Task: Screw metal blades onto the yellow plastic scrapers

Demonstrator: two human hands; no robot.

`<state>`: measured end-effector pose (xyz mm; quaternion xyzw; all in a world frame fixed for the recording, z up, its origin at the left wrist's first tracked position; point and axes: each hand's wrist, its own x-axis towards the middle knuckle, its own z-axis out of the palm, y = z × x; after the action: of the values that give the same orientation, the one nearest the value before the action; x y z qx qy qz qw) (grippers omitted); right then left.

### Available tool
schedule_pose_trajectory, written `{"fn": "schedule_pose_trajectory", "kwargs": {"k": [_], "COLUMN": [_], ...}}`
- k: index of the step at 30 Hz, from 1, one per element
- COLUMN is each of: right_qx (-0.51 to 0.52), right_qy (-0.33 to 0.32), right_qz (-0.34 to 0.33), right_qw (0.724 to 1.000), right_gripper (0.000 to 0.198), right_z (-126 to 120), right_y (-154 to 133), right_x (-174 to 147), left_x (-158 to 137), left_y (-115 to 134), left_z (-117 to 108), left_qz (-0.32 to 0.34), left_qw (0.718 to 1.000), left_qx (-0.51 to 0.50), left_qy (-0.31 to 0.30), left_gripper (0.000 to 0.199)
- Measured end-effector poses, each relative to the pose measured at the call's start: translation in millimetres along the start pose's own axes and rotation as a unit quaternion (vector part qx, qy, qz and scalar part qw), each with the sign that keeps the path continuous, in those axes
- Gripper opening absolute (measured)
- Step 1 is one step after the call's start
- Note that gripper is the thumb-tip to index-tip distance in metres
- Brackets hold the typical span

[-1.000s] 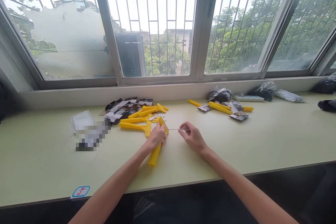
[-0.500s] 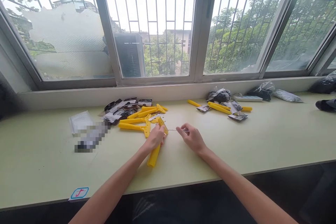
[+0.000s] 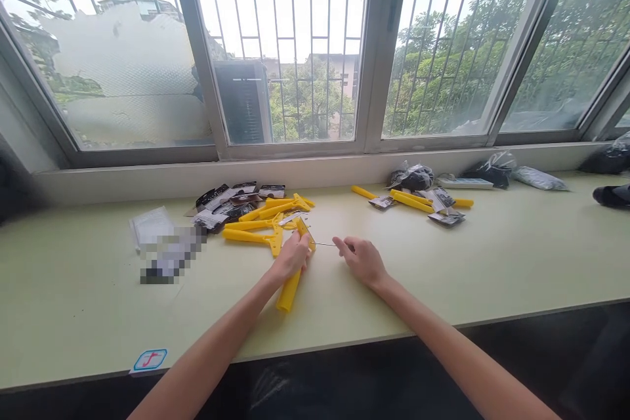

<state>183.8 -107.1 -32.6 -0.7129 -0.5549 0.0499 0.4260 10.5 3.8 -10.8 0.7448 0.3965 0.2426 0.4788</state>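
My left hand [image 3: 292, 258] is closed around a yellow plastic scraper [image 3: 289, 292], its handle slanting down toward the table's front edge and its flat head up. In my right hand [image 3: 365, 262] is a screwdriver [image 3: 325, 245]; its thin metal shaft points left and meets the scraper head. The screwdriver's handle is hidden by my fingers, and whether a screw sits at the tip is too small to tell. Just beyond my left hand lie several more yellow scrapers [image 3: 249, 236], with small metal bits among them.
Behind the scrapers is a heap of black-and-white packets [image 3: 216, 200]. A clear plastic bag [image 3: 152, 228] lies at the left. Toward the back right are yellow handles [image 3: 412, 202] with packets, and dark bagged items [image 3: 411, 177] by the window sill. A marked label [image 3: 150, 359] sticks at the front edge.
My right fingers have shifted and turned slightly around the screwdriver, covering the handle part that showed before. My left hand and the scraper stay in place.
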Motion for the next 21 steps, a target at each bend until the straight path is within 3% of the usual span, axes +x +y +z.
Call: {"fn": "schedule_pose_trajectory", "kwargs": {"k": [5,11,16,21], "right_qx": [0.054,-0.013,0.008,-0.009], "right_qy": [0.036,0.038,0.067,0.048], "right_qz": [-0.087,-0.065,-0.146,-0.065], "right_qw": [0.994,0.997,0.987,0.997], "right_gripper": [0.038,0.047,0.035,0.043], "right_z": [1.1,3.3,2.3,2.5], "right_y": [-1.9,-1.0,-4.2,-5.1], "right_x": [-1.0,-1.4,-2.3,-3.4], "left_x": [1.9,1.8,1.5,1.9], "left_y": [-1.6,-2.0,-0.4,-1.1], "left_z": [1.2,1.0,1.3,1.4], "left_qz": [0.003,0.012,0.003,0.008], "left_qw": [1.000,1.000,1.000,1.000], "left_qx": [-0.004,-0.009,-0.006,-0.009], "left_qy": [0.001,-0.005,0.000,0.001], "left_gripper": [0.030,0.034,0.034,0.036]}}
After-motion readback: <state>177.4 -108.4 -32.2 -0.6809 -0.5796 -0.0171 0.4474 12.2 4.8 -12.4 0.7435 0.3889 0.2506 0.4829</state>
